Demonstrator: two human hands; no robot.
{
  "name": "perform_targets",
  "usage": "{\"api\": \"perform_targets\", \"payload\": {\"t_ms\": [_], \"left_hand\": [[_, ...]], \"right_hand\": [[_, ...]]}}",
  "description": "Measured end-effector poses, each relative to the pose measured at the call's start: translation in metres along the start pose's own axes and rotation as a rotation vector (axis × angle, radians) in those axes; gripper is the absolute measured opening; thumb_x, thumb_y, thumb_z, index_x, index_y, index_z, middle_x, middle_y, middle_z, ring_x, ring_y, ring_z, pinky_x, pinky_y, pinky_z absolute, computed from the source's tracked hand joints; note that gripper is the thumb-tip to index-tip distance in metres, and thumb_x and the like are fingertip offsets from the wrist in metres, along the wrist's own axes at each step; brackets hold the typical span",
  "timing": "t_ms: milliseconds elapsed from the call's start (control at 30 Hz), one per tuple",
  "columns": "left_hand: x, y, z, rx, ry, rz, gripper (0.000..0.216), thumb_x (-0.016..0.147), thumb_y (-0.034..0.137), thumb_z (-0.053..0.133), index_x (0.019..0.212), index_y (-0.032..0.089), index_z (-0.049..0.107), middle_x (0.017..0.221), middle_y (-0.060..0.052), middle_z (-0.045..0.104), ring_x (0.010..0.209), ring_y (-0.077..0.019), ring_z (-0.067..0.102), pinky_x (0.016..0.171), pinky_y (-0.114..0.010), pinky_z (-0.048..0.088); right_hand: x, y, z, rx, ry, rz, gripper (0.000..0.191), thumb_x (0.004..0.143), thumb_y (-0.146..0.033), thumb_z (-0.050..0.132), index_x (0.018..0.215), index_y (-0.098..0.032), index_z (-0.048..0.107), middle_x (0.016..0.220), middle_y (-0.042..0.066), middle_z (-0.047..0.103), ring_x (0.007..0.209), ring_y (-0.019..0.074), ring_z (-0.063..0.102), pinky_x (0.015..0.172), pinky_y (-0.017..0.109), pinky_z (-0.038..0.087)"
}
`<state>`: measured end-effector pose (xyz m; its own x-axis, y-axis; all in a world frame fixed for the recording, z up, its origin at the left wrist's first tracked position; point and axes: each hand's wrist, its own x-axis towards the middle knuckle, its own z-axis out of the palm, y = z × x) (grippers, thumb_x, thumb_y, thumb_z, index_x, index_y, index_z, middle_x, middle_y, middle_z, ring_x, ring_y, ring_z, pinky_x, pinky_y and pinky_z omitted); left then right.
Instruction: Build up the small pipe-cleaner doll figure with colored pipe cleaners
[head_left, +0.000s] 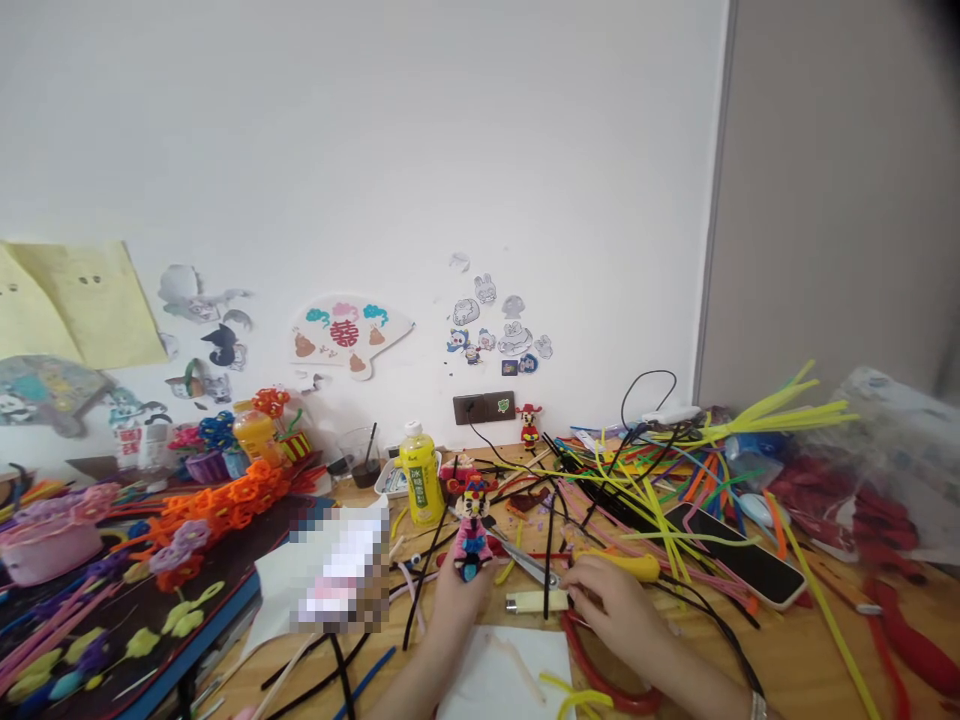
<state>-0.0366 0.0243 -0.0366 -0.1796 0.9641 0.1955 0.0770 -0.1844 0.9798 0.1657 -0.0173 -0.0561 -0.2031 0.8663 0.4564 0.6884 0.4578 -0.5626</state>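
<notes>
My left hand (459, 595) is closed around the base of a small fuzzy pipe-cleaner figurine (472, 510) with a red hat, yellow face, pink sides and blue middle, held upright. Curled fingers of my right hand (609, 605) close on the end of a pale yellow lighter (529, 602), whose metal head points left. A black pipe cleaner (548, 540) crosses in front of the lighter. Scissors with silver blades (525, 560) and red handles lie beside and partly beneath my right hand. A white sheet (517, 675) lies between my forearms.
A yellow-handled tool (626, 565) with a cord lies beyond my right hand. A phone (739, 555) and many loose pipe cleaners (637, 480) cover the right. A yellow bottle (421, 475) stands behind; a similar figurine (529, 428) is by the wall. Fuzzy flowers (225, 510) fill the left.
</notes>
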Motion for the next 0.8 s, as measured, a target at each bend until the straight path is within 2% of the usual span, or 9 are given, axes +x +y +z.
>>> {"api": "perform_targets", "payload": {"t_ms": [167,333,500,600,800], "left_hand": [[-0.009,-0.004,0.004,0.045,-0.061,-0.019,0.020,0.051,0.026,0.066,0.068,0.018,0.061,0.065,-0.002,0.063,0.070,-0.0195,0.058,0.066,-0.026,0.045],[-0.023,-0.007,0.012,0.039,-0.166,0.086,0.020,0.053,0.020,0.063,0.074,0.017,0.061,0.072,-0.003,0.064,0.072,-0.0189,0.057,0.068,-0.026,0.044],[-0.032,-0.008,0.016,0.002,-0.192,0.076,0.021,0.056,0.016,0.060,0.077,0.017,0.061,0.071,-0.002,0.064,0.069,-0.0174,0.056,0.067,-0.025,0.044],[-0.036,-0.008,0.018,-0.001,-0.209,0.088,0.018,0.056,0.014,0.059,0.074,0.017,0.061,0.068,-0.002,0.063,0.067,-0.0175,0.055,0.066,-0.026,0.045],[-0.040,-0.007,0.019,-0.016,-0.256,0.094,0.028,0.057,0.015,0.059,0.085,0.016,0.063,0.081,-0.005,0.067,0.078,-0.0204,0.058,0.072,-0.027,0.045]], "right_hand": [[0.007,-0.012,-0.004,0.125,0.155,-0.061,0.018,0.081,-0.017,0.047,0.089,-0.019,0.062,0.081,0.005,0.062,0.076,0.0176,0.058,0.068,0.028,0.045],[0.021,-0.044,-0.008,0.077,0.339,-0.177,0.010,0.082,-0.022,0.052,0.085,-0.020,0.062,0.082,0.005,0.063,0.078,0.0185,0.057,0.070,0.030,0.046],[0.029,-0.062,0.002,0.034,0.515,-0.232,0.011,0.084,-0.023,0.050,0.081,-0.021,0.061,0.078,0.004,0.063,0.077,0.0178,0.058,0.069,0.030,0.046],[0.030,-0.063,0.008,0.015,0.566,-0.246,0.012,0.085,-0.022,0.049,0.081,-0.021,0.061,0.077,0.004,0.062,0.076,0.0178,0.058,0.069,0.031,0.047],[0.028,-0.062,0.010,-0.031,0.586,-0.262,0.011,0.085,-0.019,0.049,0.081,-0.020,0.059,0.075,0.004,0.061,0.074,0.0174,0.056,0.067,0.031,0.046]]}}
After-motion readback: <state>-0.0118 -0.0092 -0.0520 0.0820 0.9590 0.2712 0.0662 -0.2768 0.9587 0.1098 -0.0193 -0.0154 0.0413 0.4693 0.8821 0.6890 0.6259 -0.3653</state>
